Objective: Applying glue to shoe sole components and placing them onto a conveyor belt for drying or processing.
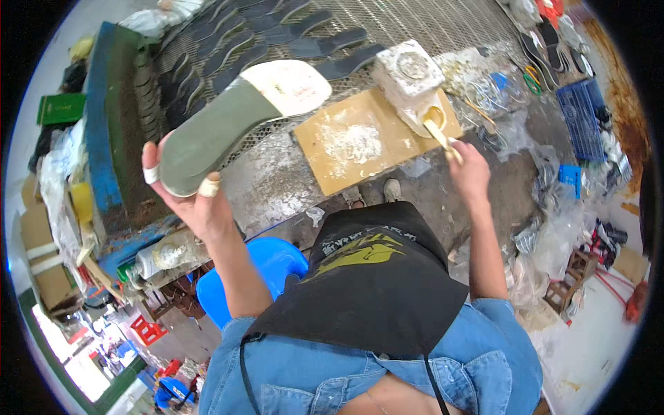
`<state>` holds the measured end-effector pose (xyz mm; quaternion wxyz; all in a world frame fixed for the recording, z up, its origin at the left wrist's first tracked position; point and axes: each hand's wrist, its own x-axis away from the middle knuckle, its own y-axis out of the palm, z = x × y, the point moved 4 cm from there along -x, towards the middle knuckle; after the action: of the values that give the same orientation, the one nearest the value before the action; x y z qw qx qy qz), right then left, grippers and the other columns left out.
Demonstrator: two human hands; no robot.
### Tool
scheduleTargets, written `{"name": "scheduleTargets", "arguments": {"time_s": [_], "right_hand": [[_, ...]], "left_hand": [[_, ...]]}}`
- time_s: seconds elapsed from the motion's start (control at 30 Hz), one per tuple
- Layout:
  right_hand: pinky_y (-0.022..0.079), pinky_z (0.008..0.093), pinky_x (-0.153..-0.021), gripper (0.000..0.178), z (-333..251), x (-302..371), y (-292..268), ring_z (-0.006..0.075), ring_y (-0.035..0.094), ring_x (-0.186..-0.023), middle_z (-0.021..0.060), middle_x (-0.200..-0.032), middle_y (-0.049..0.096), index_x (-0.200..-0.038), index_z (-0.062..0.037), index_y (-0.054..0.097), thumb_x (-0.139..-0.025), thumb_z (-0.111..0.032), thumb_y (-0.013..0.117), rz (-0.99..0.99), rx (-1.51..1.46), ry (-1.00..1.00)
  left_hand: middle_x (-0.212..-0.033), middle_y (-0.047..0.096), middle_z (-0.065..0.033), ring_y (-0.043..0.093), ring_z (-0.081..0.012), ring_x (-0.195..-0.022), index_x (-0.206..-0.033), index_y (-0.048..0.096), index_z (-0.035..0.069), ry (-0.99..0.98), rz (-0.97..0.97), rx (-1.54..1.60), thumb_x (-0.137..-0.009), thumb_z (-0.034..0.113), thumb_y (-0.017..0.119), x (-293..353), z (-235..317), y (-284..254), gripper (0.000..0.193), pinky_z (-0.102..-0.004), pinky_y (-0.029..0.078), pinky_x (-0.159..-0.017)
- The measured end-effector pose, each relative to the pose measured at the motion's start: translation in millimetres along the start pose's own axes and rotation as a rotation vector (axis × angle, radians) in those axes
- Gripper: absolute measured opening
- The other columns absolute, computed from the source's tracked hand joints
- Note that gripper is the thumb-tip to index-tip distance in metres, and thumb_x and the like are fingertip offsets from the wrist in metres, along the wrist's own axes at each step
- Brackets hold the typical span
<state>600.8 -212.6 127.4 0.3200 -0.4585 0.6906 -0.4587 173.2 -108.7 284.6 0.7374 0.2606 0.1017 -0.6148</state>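
Observation:
My left hand grips the near end of a large shoe sole between fingers and thumb, holding it up at the left. The sole is grey-green, with a whitish, glossy far end. White tape wraps a finger, and the thumb has a tan covering. At the right, my right hand is closed around the handle of a glue brush. Its tip reaches into the yellowish opening of a glue-crusted white container; the bristles are hidden. The container stands on a tan board smeared with white residue.
Dark grey soles lie in rows on a mesh belt at the back, beside a blue machine frame. A blue stool stands left of me. Orange-handled scissors and a blue crate lie at the right.

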Motion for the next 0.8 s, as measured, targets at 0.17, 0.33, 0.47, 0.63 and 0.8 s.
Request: {"name": "scheduleTargets", "arguments": {"time_s": [0.17, 0.33, 0.47, 0.63, 0.8], "right_hand": [[0.049, 0.0459, -0.075, 0.025, 7, -1, 3, 0.0383, 0.061, -0.089, 0.015, -0.092, 0.062, -0.109, -0.0127, 0.062, -0.084, -0.011, 0.062, 0.045, 0.059, -0.013], [0.05, 0.031, -0.073, 0.031, -22, 13, -5, 0.0184, 0.065, -0.088, 0.0079, -0.1, 0.069, -0.121, -0.0015, 0.06, -0.091, -0.006, 0.057, -0.526, -0.741, 0.089], [0.048, 0.025, -0.075, 0.035, -136, 14, -77, 0.0115, 0.061, -0.091, 0.0048, -0.103, 0.067, -0.125, 0.0016, 0.058, -0.09, 0.0, 0.057, -0.157, -1.082, -0.098], [0.049, 0.0306, -0.071, 0.041, -226, 26, -112, 0.0202, 0.062, -0.079, 0.0119, -0.092, 0.063, -0.123, -0.0042, 0.062, -0.083, 0.003, 0.062, -0.118, -0.728, -0.494], [0.042, 0.0323, -0.056, 0.041, -247, 35, -114, 0.0219, 0.051, -0.061, 0.008, -0.076, 0.051, -0.121, -0.0055, 0.064, -0.08, -0.003, 0.068, -0.097, -0.855, -0.619]], "left_hand": [[-0.13, 0.049, -0.0156, 0.05, -0.0262, -0.121, -0.143, 0.033, 0.011, 0.052, -0.052, -0.011, -0.061, 0.008, 0.084, 6, 10, 14, 0.096, -0.0412, 0.045, -0.099], [-0.127, 0.051, -0.0141, 0.051, -0.0257, -0.119, -0.141, 0.034, 0.011, 0.125, -0.087, 0.027, -0.061, 0.012, 0.089, 7, 30, 12, 0.097, -0.0409, 0.046, -0.099], [-0.127, 0.051, -0.0149, 0.052, -0.0265, -0.118, -0.141, 0.033, 0.011, 0.184, -0.141, -0.026, -0.062, 0.013, 0.089, 7, 35, 18, 0.096, -0.0418, 0.045, -0.099], [-0.129, 0.05, -0.0148, 0.052, -0.0275, -0.118, -0.136, 0.036, 0.011, 0.243, -0.099, -0.006, -0.061, 0.011, 0.089, 4, 37, 27, 0.092, -0.0436, 0.044, -0.1], [-0.129, 0.049, -0.0143, 0.051, -0.0281, -0.118, -0.135, 0.036, 0.013, 0.302, -0.093, -0.024, -0.061, 0.011, 0.089, 3, 36, 28, 0.091, -0.044, 0.044, -0.1]]}}
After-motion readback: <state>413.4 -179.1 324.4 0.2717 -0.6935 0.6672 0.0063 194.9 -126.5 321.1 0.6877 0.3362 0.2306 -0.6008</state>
